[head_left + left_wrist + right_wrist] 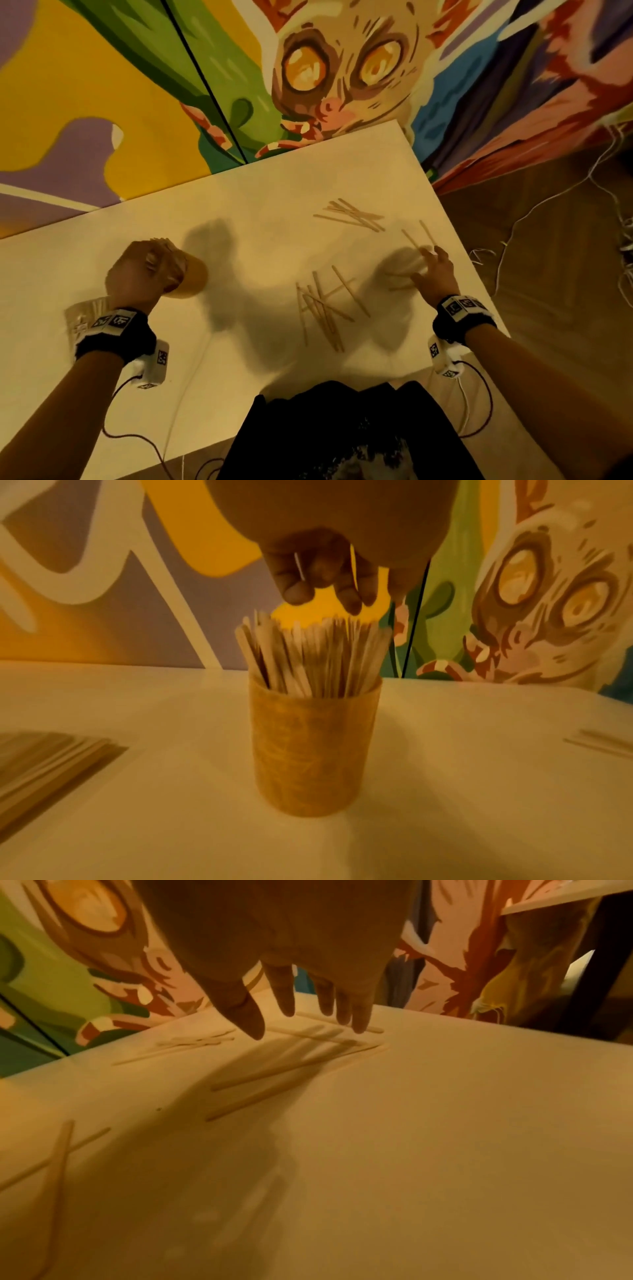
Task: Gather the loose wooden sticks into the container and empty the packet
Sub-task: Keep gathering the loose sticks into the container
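A yellow-brown container (315,748) stands upright on the white table (102,260), packed with wooden sticks (315,656). My left hand (325,599) hovers just over their tops with its fingers loosely curled, holding nothing; the head view shows this left hand (147,270) covering the container (195,277). My right hand (308,1015) is spread with straight fingers, tips just above a few loose sticks (298,1066) near the table's right edge. More loose sticks lie in a middle pile (322,301) and a far pile (352,214). The packet (51,761) of sticks lies left of the container.
The table's right edge (479,274) runs close to my right hand (433,274). Beyond it, cables (548,205) trail over a wooden floor. A painted mural wall (308,68) stands right behind the table. Wrist-camera cords hang over the near edge.
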The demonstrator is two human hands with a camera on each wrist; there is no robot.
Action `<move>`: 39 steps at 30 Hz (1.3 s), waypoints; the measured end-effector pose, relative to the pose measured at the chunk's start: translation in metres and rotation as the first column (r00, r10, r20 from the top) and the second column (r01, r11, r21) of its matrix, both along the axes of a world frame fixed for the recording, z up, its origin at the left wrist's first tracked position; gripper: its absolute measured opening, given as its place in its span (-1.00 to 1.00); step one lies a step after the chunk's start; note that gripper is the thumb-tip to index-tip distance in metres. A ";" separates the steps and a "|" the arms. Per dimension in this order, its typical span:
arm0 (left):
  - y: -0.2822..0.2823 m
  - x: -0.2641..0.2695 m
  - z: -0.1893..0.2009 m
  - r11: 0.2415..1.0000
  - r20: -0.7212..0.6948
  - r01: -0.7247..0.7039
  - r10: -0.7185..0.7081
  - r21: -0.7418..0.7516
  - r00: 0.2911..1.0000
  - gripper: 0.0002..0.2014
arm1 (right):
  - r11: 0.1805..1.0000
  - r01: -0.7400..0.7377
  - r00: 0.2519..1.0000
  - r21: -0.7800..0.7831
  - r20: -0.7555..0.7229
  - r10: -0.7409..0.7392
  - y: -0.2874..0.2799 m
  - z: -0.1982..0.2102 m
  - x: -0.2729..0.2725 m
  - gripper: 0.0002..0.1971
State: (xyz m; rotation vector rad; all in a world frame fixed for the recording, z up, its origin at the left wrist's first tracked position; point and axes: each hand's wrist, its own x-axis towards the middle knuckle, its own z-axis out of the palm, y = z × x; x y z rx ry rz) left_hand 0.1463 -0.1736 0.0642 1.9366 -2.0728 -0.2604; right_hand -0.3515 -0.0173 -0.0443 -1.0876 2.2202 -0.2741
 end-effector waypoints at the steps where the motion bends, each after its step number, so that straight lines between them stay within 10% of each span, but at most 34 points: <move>1: 0.004 -0.004 0.006 0.999 -0.025 -0.017 0.016 -0.047 1.000 -0.84 | 0.999 -0.024 1.000 0.031 -0.018 0.025 -0.007 -0.003 0.003 -0.33; 5: 0.023 -0.028 0.014 0.996 -0.111 0.089 -0.091 -0.026 0.990 -0.86 | 0.985 -0.082 0.995 0.154 -0.044 0.090 -0.021 -0.017 0.020 -0.27; 8: 0.051 -0.058 -0.008 0.945 -0.179 0.208 -0.165 0.254 0.970 -0.91 | 0.976 -0.191 0.981 0.107 -0.024 0.194 -0.019 -0.020 0.030 -0.31; 14: 0.094 -0.121 -0.080 0.536 -0.268 0.011 0.404 0.844 0.874 -0.82 | 0.958 -0.283 0.951 0.045 -0.114 0.286 -0.012 -0.007 0.003 -0.33; 19: 0.109 -0.182 -0.092 0.550 -0.282 0.024 0.389 0.835 0.877 -0.86 | 0.984 -0.087 0.992 0.158 -0.072 0.099 -0.022 0.002 -0.040 -0.26; 25: 0.109 -0.232 -0.092 0.508 -0.328 0.123 0.338 0.853 0.882 -0.86 | 0.942 -0.323 0.947 0.098 0.025 0.322 -0.003 -0.003 0.013 -0.27; 33: 0.042 -0.263 -0.089 0.704 -0.272 0.365 -0.247 0.609 0.930 -0.92 | 0.938 -0.347 0.908 -0.007 0.248 0.338 0.029 0.007 0.083 -0.23; 39: -0.046 -0.328 -0.095 0.615 0.070 0.604 -0.728 0.506 0.683 -0.39 | 0.992 -0.085 0.915 -0.090 0.387 0.113 0.063 0.009 0.057 -0.32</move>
